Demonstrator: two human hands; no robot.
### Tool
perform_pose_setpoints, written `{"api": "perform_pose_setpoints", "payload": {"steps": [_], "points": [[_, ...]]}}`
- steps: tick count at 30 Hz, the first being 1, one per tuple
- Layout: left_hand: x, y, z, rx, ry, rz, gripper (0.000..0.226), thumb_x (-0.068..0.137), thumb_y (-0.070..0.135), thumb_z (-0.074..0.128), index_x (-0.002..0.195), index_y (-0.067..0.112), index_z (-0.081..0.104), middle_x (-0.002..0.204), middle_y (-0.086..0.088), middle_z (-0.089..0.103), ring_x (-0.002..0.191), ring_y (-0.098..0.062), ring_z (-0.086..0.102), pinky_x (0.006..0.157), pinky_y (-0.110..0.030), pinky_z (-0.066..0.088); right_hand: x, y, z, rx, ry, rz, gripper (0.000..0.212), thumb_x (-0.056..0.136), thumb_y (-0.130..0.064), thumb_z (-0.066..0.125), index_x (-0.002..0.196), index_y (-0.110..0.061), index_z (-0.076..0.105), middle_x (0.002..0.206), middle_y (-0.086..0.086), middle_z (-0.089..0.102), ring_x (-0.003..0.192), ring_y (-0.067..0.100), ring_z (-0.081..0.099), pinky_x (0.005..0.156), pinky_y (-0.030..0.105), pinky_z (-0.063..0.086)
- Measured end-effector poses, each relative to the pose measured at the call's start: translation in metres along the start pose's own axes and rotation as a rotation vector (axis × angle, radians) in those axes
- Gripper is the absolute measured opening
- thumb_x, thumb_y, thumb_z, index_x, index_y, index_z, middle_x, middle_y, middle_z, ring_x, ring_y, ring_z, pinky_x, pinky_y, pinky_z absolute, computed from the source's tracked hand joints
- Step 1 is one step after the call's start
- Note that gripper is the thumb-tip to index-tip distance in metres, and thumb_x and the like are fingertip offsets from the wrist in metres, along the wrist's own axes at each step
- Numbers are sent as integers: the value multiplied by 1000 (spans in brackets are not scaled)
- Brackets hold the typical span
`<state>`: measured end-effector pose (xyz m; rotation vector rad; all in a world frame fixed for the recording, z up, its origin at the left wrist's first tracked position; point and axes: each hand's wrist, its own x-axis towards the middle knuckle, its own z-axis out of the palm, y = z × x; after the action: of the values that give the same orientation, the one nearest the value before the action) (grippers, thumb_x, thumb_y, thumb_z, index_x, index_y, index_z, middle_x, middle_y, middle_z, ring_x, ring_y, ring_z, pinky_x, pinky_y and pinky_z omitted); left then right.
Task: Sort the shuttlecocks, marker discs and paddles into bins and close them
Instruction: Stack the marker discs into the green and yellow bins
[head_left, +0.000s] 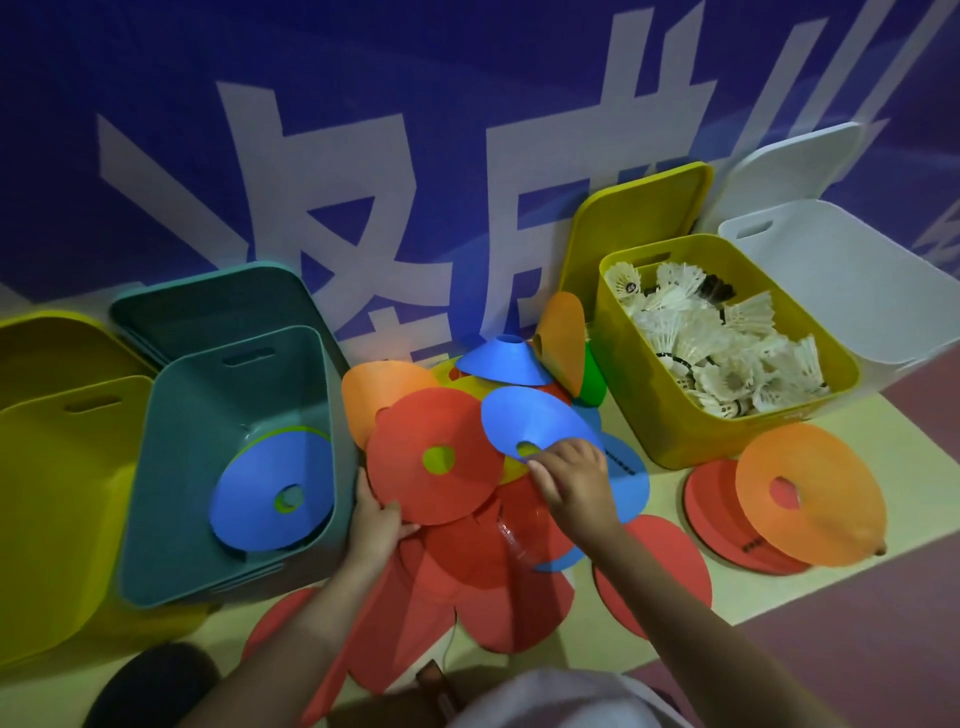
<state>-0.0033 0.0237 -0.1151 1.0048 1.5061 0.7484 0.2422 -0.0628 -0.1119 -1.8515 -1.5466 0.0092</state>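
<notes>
A: State the position of each hand.

B: The left hand (375, 522) grips the lower-left edge of a red marker disc (434, 457); its fingers curl under the rim with the thumb on top. The right hand (574, 480) pinches the near edge of a blue marker disc (535, 423), fingers bent at the disc's centre hole. Both discs sit on top of the loose pile of discs (467, 545) on the floor.

A: Locate the bins.

B: A teal bin (171, 519) stands open just left of the pile. It holds a stack of discs, the top one being a blue disc (267, 493). Its teal lid (218, 306) leans against the wall behind it. A yellow bin (52, 519) stands open to the left of the teal one. To the right of the pile, a second yellow bin (649, 405) is filled with white shuttlecocks (727, 343); its yellow lid (639, 218) leans upright behind it. A white bin (857, 291) stands at the far right, also open, with a white lid (795, 166) behind it.

A: Report remaining discs.

B: An orange disc (810, 493) rests tilted on a stack of red discs (727, 525) in front of the shuttlecock bin. Another orange disc (563, 338) stands on edge against that bin's left wall, beside a green disc (592, 382). A blue cone-shaped disc (506, 358) tops the rear of the pile. Paddles cannot be identified in this view.
</notes>
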Motion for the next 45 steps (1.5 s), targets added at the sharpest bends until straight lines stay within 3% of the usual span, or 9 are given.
{"api": "perform_pose_setpoints", "payload": {"steps": [4, 8, 12, 14, 17, 22, 29, 33, 45], "points": [[-1, 1, 3, -23, 27, 4, 64, 93, -6, 39, 146, 27, 26, 142, -5, 44, 112, -30, 55, 55, -29, 58, -15, 3, -4, 98, 63, 158, 53, 99, -53, 28, 113, -19, 66, 112, 3, 58, 112, 23, 49, 95, 38, 37], [-1, 12, 14, 41, 80, 58, 61, 93, -4, 40, 146, 23, 28, 137, -7, 47, 104, -26, 56, 54, -30, 57, -24, 12, -10, 319, 123, 672, 60, 93, -48, 40, 134, -5, 49, 134, 15, 48, 127, 29, 38, 106, 41, 29], [4, 21, 27, 91, 125, 70, 68, 92, -3, 44, 150, 25, 22, 137, -8, 47, 112, -33, 56, 66, -35, 55, -6, 37, -11, 579, -42, 1066, 63, 92, -14, 58, 146, -1, 29, 112, 20, 60, 105, 34, 57, 85, 37, 44], [4, 24, 33, 135, 129, 82, 72, 91, -3, 45, 151, 27, 18, 134, -4, 46, 113, -32, 55, 72, -40, 57, -4, 45, -5, 654, -174, 1073, 60, 92, -11, 57, 146, -7, 31, 88, 11, 64, 83, 28, 63, 69, 35, 46], [7, 22, 34, 270, 152, 117, 77, 87, -1, 47, 151, 31, 17, 138, -12, 48, 118, -34, 54, 89, -54, 52, -9, 52, 4, 436, -237, 924, 48, 88, -17, 63, 134, -11, 49, 110, 7, 60, 100, 27, 60, 83, 37, 48], [3, 23, 27, 318, 148, 137, 76, 87, -1, 47, 151, 28, 18, 140, -16, 48, 121, -34, 53, 96, -51, 47, -6, 62, -3, 431, -131, 841, 14, 86, -16, 68, 78, -14, 56, 76, -1, 55, 74, 21, 56, 70, 35, 42], [-5, 47, 10, 255, 131, 310, 68, 89, 4, 42, 150, 28, 25, 150, -2, 38, 134, -22, 40, 109, -38, 35, -14, 62, -21, 435, -301, 688, 42, 98, -15, 51, 139, -11, 42, 119, -1, 51, 106, 15, 51, 90, 38, 44], [-5, 83, 0, 220, 135, 407, 64, 91, -5, 38, 149, 19, 28, 141, 6, 39, 125, -9, 40, 100, -22, 34, -10, 53, -30, 508, -285, 728, 37, 98, -6, 46, 135, -10, 51, 141, 6, 49, 129, 24, 45, 100, 35, 38], [19, 136, -93, 151, 186, 532, 62, 90, -1, 36, 147, 23, 32, 144, -4, 44, 128, -23, 46, 108, -42, 38, 49, -47, -60, 795, 108, 700, 35, 95, -5, 47, 128, -15, 53, 96, 6, 60, 75, 15, 57, 53, 17, 43]]}}
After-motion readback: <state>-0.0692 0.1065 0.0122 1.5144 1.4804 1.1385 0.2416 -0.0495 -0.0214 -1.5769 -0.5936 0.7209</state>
